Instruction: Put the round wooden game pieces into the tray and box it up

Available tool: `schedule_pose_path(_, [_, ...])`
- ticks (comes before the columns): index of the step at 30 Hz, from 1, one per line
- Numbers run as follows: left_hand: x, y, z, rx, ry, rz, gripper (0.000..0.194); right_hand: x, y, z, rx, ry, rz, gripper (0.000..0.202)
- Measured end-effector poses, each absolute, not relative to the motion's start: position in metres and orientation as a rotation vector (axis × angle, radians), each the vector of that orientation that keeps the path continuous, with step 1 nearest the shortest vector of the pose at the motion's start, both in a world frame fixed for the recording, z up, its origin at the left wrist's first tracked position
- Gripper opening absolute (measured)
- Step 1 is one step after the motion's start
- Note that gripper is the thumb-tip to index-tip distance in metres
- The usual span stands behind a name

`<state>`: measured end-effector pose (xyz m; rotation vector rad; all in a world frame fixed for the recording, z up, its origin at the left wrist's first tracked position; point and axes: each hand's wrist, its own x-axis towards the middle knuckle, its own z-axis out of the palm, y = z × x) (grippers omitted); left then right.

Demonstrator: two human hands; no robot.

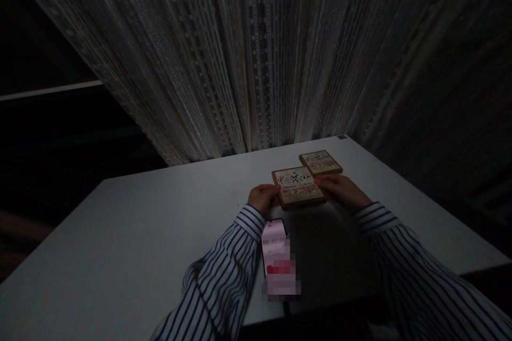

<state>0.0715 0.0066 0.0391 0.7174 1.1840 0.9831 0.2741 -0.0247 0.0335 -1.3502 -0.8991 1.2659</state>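
A flat Chinese chess box [299, 187] with a printed cover and brown edges is between my two hands, at or just above the white tabletop. My left hand [264, 198] is closed on its left edge, thumb along the side. At the right edge, the fingers of my right hand [344, 192] grip the same box. Just behind it to the right lies a second, matching chess box [320, 162], its near corner close to the first one. The undersides of both boxes are hidden.
A phone [273, 245] with a lit pink timer screen lies in front of my left hand, partly blurred out. The white table [160, 224] ends at a striped, shiny curtain [260, 64] at the back. A small dark patch [342, 137] marks the far right corner. Lighting is dim.
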Motion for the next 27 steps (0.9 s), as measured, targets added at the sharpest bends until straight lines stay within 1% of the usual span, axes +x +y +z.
schedule_pose_path(7, [0.083, 0.007, 0.033, 0.802, 1.167, 0.937, 0.020, 0.290, -0.032, 0.037, -1.337, -0.898, 1.305, 0.003])
schedule_pose_path(14, [0.098, 0.003, 0.034, 0.887, 1.162, 0.845, 0.015, 0.307, -0.041, 0.039, -1.371, -0.902, 1.276, 0.004])
schedule_pose_path(27, [0.132, 0.000, 0.025, 0.973, 1.224, 0.729, 0.021, 0.342, -0.052, 0.029, -1.432, -0.893, 1.223, 0.016])
